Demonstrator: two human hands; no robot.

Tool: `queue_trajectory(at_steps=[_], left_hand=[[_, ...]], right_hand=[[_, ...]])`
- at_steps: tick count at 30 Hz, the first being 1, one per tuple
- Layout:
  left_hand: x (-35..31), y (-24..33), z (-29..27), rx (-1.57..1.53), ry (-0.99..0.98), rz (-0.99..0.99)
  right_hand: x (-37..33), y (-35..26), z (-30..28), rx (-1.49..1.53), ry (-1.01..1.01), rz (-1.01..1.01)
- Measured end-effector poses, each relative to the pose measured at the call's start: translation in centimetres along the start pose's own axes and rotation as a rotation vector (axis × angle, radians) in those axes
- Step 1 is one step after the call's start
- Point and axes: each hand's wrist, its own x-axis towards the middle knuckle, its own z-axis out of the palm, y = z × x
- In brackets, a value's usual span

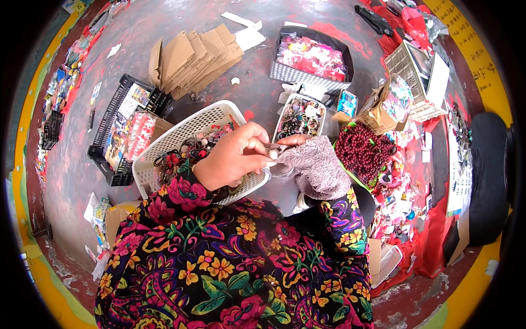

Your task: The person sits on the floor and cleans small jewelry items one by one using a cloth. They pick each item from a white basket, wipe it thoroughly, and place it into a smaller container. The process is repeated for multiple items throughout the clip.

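A fuzzy grey-mauve cloth (pixel 320 167) hangs in front of me, its narrow end between my two hands. My left hand (pixel 233 156) pinches that end between thumb and fingers, beside a small pale round piece. Most of my right hand (pixel 296 140) is hidden behind the cloth; one finger shows, bent over the cloth's upper edge toward the left fingertips. Below my left hand stands a white perforated basket (pixel 143 172) with many small dark and pink hair ties. A smaller white basket (pixel 279 122) of hair ties sits just beyond my hands.
A grey fabric bin (pixel 307 83) of pink packets stands farther off. Flattened cardboard (pixel 192 60) and a black crate (pixel 101 156) lie left. To the right are dark red beads (pixel 361 151), a carton (pixel 378 116), a cream crate (pixel 427 107) and scattered small goods on red cloth (pixel 435 241).
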Motion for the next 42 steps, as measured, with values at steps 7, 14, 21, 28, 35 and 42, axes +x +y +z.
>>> queue_trajectory(at_steps=[7,14,21,28,35,42], left_hand=[[0.1,-1.5,-0.4,0.140,-0.034,0.023],[-0.2,-1.3,-0.5,0.145,-0.003,0.073],[0.1,-2.3,-1.2,0.365,-0.040,0.122],[-0.3,-0.6,0.1,0.214,0.010,0.045],[0.0,-1.9,0.5,0.117,-0.035,0.000],[-0.3,-1.8,-0.9,-0.249,-0.016,-0.063]], right_hand=[[-0.1,0.0,-0.1,-0.499,0.054,-0.588],[-0.1,-0.7,0.0,-1.006,0.186,-0.894],[-0.7,-2.6,1.3,-0.698,0.012,-0.086],[0.1,1.3,1.2,-0.465,-0.013,-0.365],[0.3,1.3,0.1,-0.849,-0.005,-0.793],[0.1,1.6,0.3,0.045,0.079,-0.235]])
